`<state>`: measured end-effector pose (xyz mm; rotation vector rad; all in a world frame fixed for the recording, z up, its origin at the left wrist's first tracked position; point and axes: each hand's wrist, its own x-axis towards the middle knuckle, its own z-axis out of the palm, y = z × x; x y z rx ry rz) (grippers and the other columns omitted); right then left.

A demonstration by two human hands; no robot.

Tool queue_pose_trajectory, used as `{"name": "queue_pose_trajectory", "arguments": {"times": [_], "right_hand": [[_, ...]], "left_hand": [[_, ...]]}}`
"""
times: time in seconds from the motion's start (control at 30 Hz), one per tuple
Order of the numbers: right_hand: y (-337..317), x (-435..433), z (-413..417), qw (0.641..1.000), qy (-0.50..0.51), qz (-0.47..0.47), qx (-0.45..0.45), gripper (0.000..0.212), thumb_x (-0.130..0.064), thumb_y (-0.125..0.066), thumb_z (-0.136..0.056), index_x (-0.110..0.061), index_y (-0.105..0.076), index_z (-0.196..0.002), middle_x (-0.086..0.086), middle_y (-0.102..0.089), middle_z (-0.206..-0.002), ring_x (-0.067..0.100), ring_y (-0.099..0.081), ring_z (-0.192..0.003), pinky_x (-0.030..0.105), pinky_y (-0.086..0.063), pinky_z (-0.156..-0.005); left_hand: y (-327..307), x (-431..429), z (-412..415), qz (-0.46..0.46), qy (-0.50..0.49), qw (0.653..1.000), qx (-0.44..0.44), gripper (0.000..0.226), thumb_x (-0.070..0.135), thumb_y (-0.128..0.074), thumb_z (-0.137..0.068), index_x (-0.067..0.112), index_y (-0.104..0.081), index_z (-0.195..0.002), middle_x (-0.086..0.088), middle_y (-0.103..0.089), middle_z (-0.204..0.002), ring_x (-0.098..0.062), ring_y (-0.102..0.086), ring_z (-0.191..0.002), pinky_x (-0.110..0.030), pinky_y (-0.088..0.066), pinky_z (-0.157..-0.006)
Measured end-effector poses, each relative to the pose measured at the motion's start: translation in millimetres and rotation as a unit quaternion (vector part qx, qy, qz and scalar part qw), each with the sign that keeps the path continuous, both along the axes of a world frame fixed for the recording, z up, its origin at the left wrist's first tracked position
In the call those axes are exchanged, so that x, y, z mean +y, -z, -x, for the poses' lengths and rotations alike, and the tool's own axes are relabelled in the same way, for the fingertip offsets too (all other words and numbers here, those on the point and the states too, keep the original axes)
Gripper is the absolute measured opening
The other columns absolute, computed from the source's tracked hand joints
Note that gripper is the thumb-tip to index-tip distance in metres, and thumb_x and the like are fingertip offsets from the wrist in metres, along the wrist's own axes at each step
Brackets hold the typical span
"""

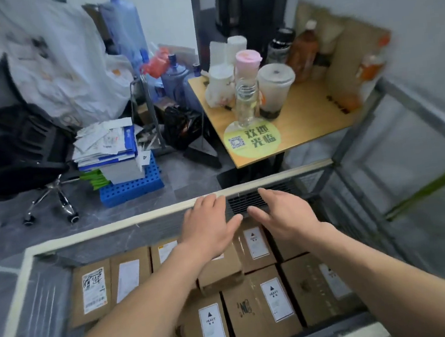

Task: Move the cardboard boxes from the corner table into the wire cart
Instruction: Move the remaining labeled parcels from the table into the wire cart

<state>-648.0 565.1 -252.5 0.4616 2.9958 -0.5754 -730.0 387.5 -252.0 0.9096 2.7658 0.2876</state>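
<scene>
Cardboard boxes [273,297] pack wire cart [128,222]. Left hand [208,224], right hand [287,216]: 2 empty palms, fingers straight, above far rim. Corner table [307,121] ahead-right; right hand nearer.

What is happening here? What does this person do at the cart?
A person reaches both bare arms over a wire cart with a pale top rail. The left hand and the right hand are flat with straight fingers and hold nothing, near the far rail. Many brown cardboard boxes with white labels already lie packed in the cart. The small wooden table beyond it carries cups and bottles.
</scene>
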Motion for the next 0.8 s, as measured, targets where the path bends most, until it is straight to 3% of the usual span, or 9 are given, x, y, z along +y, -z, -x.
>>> {"name": "queue_pose_trajectory", "arguments": {"times": [0.07, 0.13, 0.27, 0.47, 0.63, 0.73, 0.8], "right_hand": [[-23.6, 9.1, -13.6, 1.000, 0.014, -0.012, 0.019, 0.046, -0.065, -0.041, -0.096, -0.022, -0.055, -0.104, 0.001, -0.068, -0.110, 0.027, -0.063, -0.104, 0.037, -0.045, -0.073], [-45.4, 16.8, -28.2, 0.999, 0.030, -0.022, 0.034, 0.041, -0.064, -0.042, -0.096, -0.024, -0.050, -0.096, 0.000, -0.067, -0.105, 0.026, -0.063, -0.101, 0.035, -0.039, -0.069], [-87.0, 24.7, -59.4, 0.995, 0.073, -0.053, 0.042, 0.051, -0.066, -0.041, -0.095, -0.018, -0.057, -0.100, 0.001, -0.066, -0.104, 0.026, -0.063, -0.102, 0.038, -0.050, -0.079], [-145.0, 19.3, -112.0, 0.977, 0.169, -0.118, 0.048, 0.063, -0.070, -0.041, -0.094, -0.016, -0.062, -0.119, 0.004, -0.067, -0.123, 0.026, -0.060, -0.117, 0.042, -0.052, -0.094], [-180.3, -1.3, -163.6, 0.956, 0.247, -0.149, 0.055, 0.056, -0.071, -0.040, -0.095, -0.020, -0.059, -0.108, 0.003, -0.067, -0.115, 0.027, -0.062, -0.110, 0.038, -0.050, -0.082], [-196.2, -18.7, -197.4, 0.939, 0.295, -0.164, 0.065, 0.060, -0.072, -0.040, -0.095, -0.018, -0.061, -0.111, 0.004, -0.068, -0.117, 0.027, -0.063, -0.111, 0.038, -0.051, -0.081], [-203.8, -30.9, -223.3, 0.929, 0.322, -0.171, 0.065, 0.056, -0.072, -0.040, -0.094, -0.020, -0.059, -0.102, 0.004, -0.068, -0.115, 0.027, -0.063, -0.109, 0.037, -0.046, -0.077]], "left_hand": [[-22.5, 11.6, -7.4, -0.015, 0.011, 1.000, 0.014, 0.066, 0.062, -0.037, -0.097, 0.019, -0.041, -0.148, 0.000, -0.044, -0.151, -0.022, -0.035, -0.140, -0.044, -0.035, -0.111], [-42.5, 23.0, -15.3, -0.024, 0.025, 0.999, 0.025, 0.067, 0.062, -0.037, -0.098, 0.019, -0.039, -0.149, 0.000, -0.042, -0.153, -0.022, -0.034, -0.141, -0.044, -0.036, -0.111], [-79.0, 42.3, -32.8, -0.051, 0.071, 0.995, 0.043, 0.067, 0.061, -0.038, -0.099, 0.019, -0.038, -0.150, 0.000, -0.041, -0.154, -0.021, -0.033, -0.142, -0.044, -0.037, -0.110], [-125.0, 59.6, -60.9, -0.103, 0.160, 0.980, 0.050, 0.063, 0.062, -0.038, -0.098, 0.018, -0.045, -0.143, -0.001, -0.047, -0.147, -0.021, -0.040, -0.136, -0.045, -0.042, -0.107], [-155.9, 58.9, -90.3, -0.134, 0.240, 0.960, 0.059, 0.060, 0.063, -0.037, -0.099, 0.019, -0.048, -0.139, -0.001, -0.049, -0.143, -0.021, -0.043, -0.133, -0.045, -0.044, -0.103], [-171.4, 56.1, -111.6, -0.154, 0.290, 0.943, 0.057, 0.062, 0.062, -0.036, -0.099, 0.018, -0.046, -0.142, -0.003, -0.047, -0.148, -0.022, -0.041, -0.138, -0.046, -0.042, -0.108], [-179.2, 53.2, -129.3, -0.172, 0.319, 0.931, 0.055, 0.064, 0.062, -0.037, -0.100, 0.018, -0.043, -0.146, -0.003, -0.045, -0.151, -0.022, -0.040, -0.140, -0.046, -0.042, -0.109]]}}
